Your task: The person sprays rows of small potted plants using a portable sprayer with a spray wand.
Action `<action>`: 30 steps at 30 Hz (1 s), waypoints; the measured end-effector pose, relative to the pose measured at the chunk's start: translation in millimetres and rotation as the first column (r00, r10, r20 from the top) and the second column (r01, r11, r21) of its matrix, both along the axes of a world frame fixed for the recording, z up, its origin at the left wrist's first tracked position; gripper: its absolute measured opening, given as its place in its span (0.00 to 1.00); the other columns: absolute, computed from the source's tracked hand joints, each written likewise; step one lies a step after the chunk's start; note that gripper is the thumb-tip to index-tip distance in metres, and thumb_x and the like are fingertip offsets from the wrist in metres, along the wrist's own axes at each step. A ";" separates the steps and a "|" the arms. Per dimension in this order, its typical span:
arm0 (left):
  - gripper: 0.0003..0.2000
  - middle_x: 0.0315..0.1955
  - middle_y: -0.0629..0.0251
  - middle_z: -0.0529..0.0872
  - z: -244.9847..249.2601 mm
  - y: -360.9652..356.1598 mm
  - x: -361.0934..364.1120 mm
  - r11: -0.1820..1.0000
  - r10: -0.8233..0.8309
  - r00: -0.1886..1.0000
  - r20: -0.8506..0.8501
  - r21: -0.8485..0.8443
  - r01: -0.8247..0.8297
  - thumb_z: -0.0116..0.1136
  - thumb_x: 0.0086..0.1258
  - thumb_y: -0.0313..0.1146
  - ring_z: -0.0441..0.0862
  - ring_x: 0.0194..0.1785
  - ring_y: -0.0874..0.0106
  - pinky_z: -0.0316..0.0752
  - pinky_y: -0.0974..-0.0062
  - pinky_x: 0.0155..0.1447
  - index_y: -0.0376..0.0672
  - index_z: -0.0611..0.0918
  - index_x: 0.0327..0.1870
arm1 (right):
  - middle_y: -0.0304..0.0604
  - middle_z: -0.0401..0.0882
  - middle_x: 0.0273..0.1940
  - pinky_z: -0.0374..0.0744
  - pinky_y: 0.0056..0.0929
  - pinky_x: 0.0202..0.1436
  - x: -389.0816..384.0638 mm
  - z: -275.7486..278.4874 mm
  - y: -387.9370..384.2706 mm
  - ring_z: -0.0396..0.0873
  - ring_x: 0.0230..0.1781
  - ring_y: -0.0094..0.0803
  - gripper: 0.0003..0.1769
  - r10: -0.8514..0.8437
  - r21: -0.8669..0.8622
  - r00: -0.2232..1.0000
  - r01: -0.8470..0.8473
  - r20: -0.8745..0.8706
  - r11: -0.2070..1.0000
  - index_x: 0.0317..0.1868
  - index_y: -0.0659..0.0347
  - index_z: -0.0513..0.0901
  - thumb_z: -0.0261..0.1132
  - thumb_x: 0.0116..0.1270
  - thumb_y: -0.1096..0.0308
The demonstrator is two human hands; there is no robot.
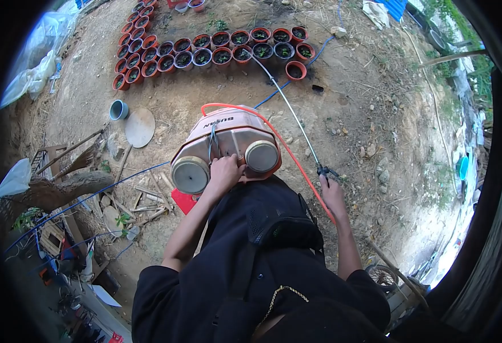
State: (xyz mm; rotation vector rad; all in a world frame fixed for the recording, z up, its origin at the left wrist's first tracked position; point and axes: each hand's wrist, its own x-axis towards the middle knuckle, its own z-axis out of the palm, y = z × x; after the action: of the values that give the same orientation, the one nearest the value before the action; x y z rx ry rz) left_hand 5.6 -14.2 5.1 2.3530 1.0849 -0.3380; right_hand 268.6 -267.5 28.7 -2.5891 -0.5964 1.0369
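A pinkish-orange sprayer tank (221, 130) marked BUSAN is in front of my body. Two round pale caps, a left cap (190, 175) and a right cap (261, 156), sit on its near side. Between them my left hand (226, 173) is closed on the tank, though its fingertips are partly hidden. My right hand (332, 194) grips the black handle end of a spray wand (294, 116). Its long metal tube reaches forward to the potted seedlings (222, 55). An orange hose (292, 154) loops from the tank past my right forearm.
Rows of reddish pots stand on bare soil ahead, with a single pot (295, 70) nearer. A blue-grey bucket (118, 110) and round disc (140, 127) lie left. Blue hose (272, 95) crosses the ground. Tree trunk (62, 191) and wood scraps are left; plastic sheeting lines the right.
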 end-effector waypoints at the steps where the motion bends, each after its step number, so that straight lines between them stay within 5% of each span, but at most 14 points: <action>1: 0.19 0.31 0.51 0.89 1.0 0.1 0.0 1.000 0.003 1.000 -0.005 -0.008 -0.003 0.63 0.69 0.50 0.88 0.39 0.52 0.78 0.53 0.49 0.41 0.84 0.42 | 0.65 0.83 0.32 0.76 0.53 0.42 0.3 0.6 1.4 0.83 0.39 0.64 0.34 0.005 -0.011 1.000 -0.005 -0.014 1.000 0.38 0.68 0.84 0.54 0.77 0.39; 17: 0.19 0.31 0.50 0.89 2.8 -2.3 -1.7 0.999 0.034 0.999 0.008 -0.011 -0.034 0.63 0.69 0.50 0.87 0.39 0.51 0.78 0.53 0.49 0.40 0.83 0.41 | 0.66 0.84 0.35 0.77 0.55 0.45 1.3 6.9 20.3 0.83 0.43 0.65 0.33 0.106 -0.009 0.993 -0.107 -0.044 0.994 0.41 0.67 0.84 0.54 0.77 0.39; 19: 0.19 0.31 0.50 0.89 1.6 -2.6 -1.5 0.999 0.038 0.999 -0.003 -0.017 -0.038 0.63 0.69 0.50 0.87 0.39 0.51 0.78 0.53 0.49 0.40 0.83 0.41 | 0.61 0.81 0.28 0.76 0.49 0.39 1.0 7.4 18.2 0.82 0.34 0.59 0.31 0.117 0.043 0.993 -0.117 0.020 0.992 0.36 0.67 0.82 0.56 0.77 0.42; 23: 0.19 0.31 0.51 0.89 2.3 -2.8 -1.3 0.999 0.049 0.999 -0.005 -0.019 -0.049 0.63 0.69 0.50 0.87 0.38 0.51 0.78 0.54 0.49 0.40 0.83 0.42 | 0.61 0.81 0.28 0.76 0.49 0.38 1.6 7.5 15.5 0.82 0.33 0.59 0.31 0.121 0.061 0.992 -0.124 0.041 0.990 0.36 0.67 0.82 0.56 0.77 0.42; 30: 0.19 0.29 0.52 0.88 -0.7 -2.3 -1.2 0.998 0.067 0.998 0.002 -0.006 -0.067 0.63 0.69 0.50 0.88 0.38 0.53 0.77 0.54 0.48 0.41 0.83 0.40 | 0.62 0.83 0.30 0.77 0.51 0.41 1.7 -14.3 24.6 0.84 0.37 0.60 0.34 0.048 0.031 0.994 -0.045 -0.094 0.998 0.37 0.67 0.84 0.54 0.77 0.38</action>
State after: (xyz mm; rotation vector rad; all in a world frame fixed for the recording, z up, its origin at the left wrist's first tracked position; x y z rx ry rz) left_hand 4.4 -16.5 4.4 2.3046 1.1574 -0.3135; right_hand 270.3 -242.9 14.4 -2.4959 -0.6458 1.1505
